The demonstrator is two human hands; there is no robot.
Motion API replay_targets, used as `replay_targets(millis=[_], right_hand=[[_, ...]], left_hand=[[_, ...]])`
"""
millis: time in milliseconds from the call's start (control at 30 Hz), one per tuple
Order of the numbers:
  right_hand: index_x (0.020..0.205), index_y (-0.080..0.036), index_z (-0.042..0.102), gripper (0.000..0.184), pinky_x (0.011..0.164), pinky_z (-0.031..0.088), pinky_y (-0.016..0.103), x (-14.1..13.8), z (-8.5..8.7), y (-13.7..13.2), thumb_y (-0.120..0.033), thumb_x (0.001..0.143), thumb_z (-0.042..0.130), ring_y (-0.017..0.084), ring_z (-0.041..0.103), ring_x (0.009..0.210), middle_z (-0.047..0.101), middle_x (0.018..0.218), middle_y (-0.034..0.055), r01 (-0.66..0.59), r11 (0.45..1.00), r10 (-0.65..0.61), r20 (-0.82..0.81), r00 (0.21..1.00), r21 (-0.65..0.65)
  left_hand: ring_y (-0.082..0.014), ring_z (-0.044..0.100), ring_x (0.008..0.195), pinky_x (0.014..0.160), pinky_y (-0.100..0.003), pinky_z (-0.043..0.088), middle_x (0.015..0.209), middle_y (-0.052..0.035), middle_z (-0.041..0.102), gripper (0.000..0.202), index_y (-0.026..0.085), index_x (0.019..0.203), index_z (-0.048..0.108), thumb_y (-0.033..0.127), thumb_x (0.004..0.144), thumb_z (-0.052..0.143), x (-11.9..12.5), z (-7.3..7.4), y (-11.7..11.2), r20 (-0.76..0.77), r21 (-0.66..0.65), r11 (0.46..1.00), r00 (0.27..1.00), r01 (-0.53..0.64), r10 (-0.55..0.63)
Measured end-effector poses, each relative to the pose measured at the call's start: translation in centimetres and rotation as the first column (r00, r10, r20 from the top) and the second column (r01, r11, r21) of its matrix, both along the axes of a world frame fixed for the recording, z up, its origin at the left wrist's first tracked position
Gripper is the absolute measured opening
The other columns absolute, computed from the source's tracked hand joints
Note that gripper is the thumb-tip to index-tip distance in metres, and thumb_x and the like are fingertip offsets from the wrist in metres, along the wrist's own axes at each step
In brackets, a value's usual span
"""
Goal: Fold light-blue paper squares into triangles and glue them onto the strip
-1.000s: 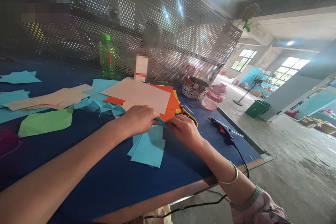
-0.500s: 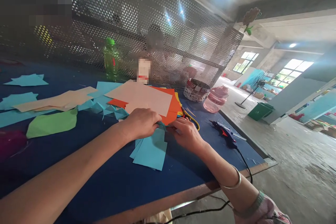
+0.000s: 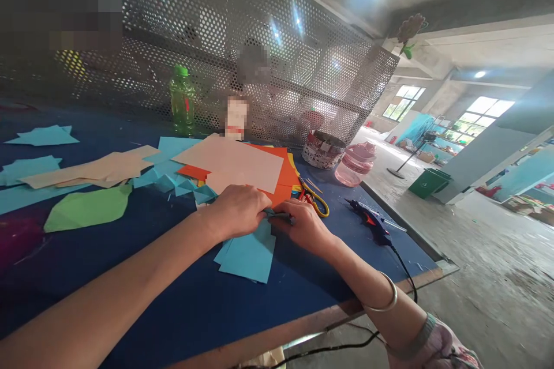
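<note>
Held paper — greyish teal, perhaps — and sky-blue sheets

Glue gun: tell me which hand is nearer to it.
Right. The right hand is left of the glue gun; the left hand is farther left, beyond the right hand.

Curled left grip beside curled right grip

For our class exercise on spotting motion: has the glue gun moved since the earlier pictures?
No. Judged against the table corner, the glue gun lies in the same place, though the whole view has shifted slightly.
</note>
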State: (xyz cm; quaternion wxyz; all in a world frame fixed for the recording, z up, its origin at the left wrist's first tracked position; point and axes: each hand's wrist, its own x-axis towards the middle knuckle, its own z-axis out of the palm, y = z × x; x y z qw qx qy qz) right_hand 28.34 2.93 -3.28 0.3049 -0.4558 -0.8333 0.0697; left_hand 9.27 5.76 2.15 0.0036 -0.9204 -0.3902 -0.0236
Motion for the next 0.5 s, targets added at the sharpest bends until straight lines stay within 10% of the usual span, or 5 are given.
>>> replay_targets(millis=[500], right_hand=[[0.08,-0.017,0.069,0.005,0.062,0.042,0.026,0.08,-0.35,-0.12,-0.015,0.084,0.069,0.016,0.061,0.065,0.067,0.069,0.0032,0.021,0.994,-0.026,0.042,0.999,0.106]], left_hand=[[-0.0272,0.072,0.086,0.069,-0.034,0.049,0.089,-0.0085,0.078,0.02,0.022,0.088,0.074,0.023,0.088,0.054,0.23,-0.17,-0.22,0.022,-0.004,1.0,0.999,0.029,-0.029]])
